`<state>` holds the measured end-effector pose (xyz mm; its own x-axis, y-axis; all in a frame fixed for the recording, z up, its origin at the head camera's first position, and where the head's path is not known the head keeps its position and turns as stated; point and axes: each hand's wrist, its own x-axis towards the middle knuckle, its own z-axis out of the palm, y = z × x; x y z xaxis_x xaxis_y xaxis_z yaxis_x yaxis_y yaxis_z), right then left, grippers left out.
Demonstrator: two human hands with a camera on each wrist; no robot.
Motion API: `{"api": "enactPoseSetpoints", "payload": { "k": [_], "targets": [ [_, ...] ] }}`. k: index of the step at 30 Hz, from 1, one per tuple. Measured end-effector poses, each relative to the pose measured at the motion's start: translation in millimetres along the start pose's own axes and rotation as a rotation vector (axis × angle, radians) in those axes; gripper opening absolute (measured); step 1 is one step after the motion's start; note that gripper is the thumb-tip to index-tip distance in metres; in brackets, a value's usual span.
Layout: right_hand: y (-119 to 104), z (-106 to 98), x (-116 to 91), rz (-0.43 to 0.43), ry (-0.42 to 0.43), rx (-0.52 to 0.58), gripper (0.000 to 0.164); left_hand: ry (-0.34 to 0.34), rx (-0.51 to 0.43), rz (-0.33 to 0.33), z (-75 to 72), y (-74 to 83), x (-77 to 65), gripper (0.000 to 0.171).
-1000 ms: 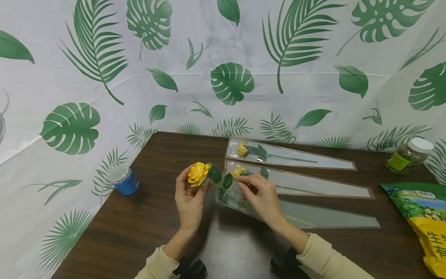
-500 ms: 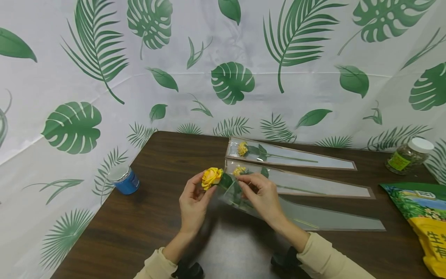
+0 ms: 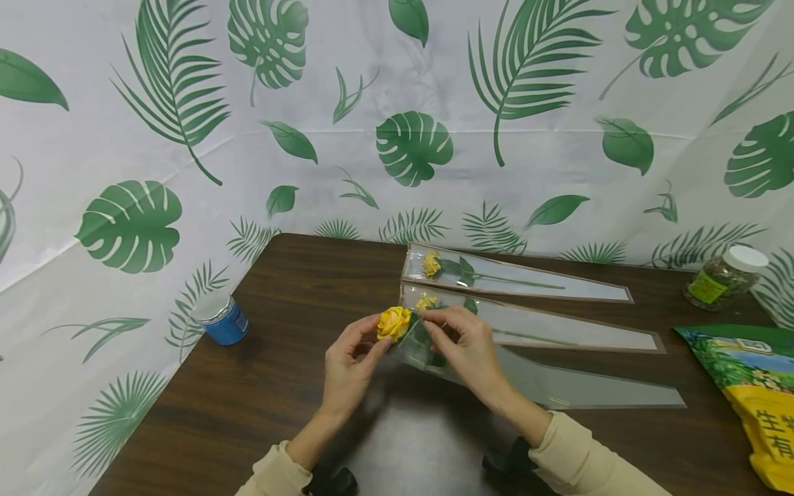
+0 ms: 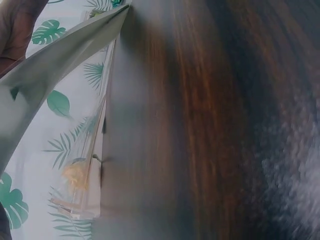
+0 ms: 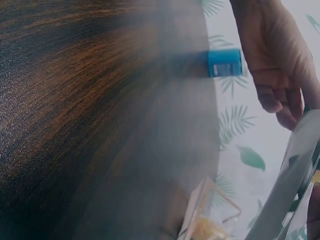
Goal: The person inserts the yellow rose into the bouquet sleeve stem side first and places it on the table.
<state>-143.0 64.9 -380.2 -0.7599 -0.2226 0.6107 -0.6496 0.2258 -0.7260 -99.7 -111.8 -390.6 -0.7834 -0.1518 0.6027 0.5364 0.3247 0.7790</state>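
My left hand (image 3: 347, 365) grips a yellow rose (image 3: 394, 324) by its bloom, thumb and fingers around the petals. The stem and green leaves lie inside a clear tapered flower sleeve (image 3: 626, 390), whose long narrow end points right over the table. At the sleeve's mouth, my right hand (image 3: 468, 344) pinches the edge between thumb and fingertips. In the left wrist view the sleeve (image 4: 50, 65) slants across the top left, raised from the tabletop. The right wrist view has the left hand (image 5: 280, 65) beyond the sleeve's end (image 5: 280, 200).
Two sleeved yellow roses lie behind, one in the back sleeve (image 3: 589, 289), the other in the middle sleeve (image 3: 626, 339). A blue can (image 3: 228, 327) stands left on the brown table (image 3: 310, 275). At right are a white-lidded jar (image 3: 722, 279) and a green-yellow bag (image 3: 757, 406).
The left hand has moved right and slightly down, and the rose has slid deeper into the sleeve, its bloom now right at the mouth. The right hand has barely moved.
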Motion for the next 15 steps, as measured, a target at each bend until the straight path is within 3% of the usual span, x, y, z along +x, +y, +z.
{"api": "enactPoseSetpoints", "payload": {
  "k": [7,11,15],
  "targets": [
    [0,2,-3,-0.010,-0.031,-0.027,0.015,-0.107,0.080,-0.054,-1.1,-21.6,-3.5,0.026],
    [0,3,-5,-0.009,-0.060,-0.074,0.015,-0.191,0.151,-0.102,-3.5,-22.4,-5.0,0.027],
    [3,4,-8,-0.052,-0.084,-0.148,0.015,-0.297,0.248,-0.163,-4.5,-19.8,-5.7,0.038]
  ]
}}
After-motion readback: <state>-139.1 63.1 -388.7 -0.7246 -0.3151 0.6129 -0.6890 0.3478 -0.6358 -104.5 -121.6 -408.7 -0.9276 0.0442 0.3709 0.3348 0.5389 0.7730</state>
